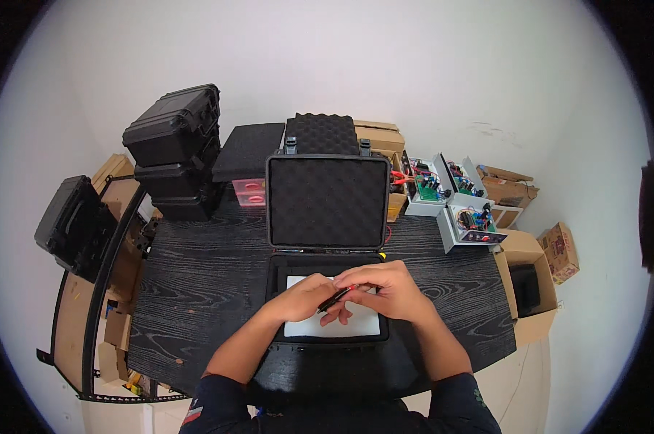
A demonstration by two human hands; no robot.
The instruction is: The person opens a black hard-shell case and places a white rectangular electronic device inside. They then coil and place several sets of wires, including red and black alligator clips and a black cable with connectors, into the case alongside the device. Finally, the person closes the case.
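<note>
My left hand and my right hand meet over an open black hard case. Between them is a slim black item with red parts, tilted up toward the right. Both hands are closed on it; its exact kind is too small to make out. Some of my fingers point downward beneath it. Inside the case's lower half lies a flat white panel framed by black foam, partly covered by my hands. The raised lid stands upright behind, lined with dark wavy foam.
The case rests on a black wood-grain table. Black cases are stacked at the back left, beside foam sheets and pink drawers. Electronics in white housings stand at the right, near an open cardboard box.
</note>
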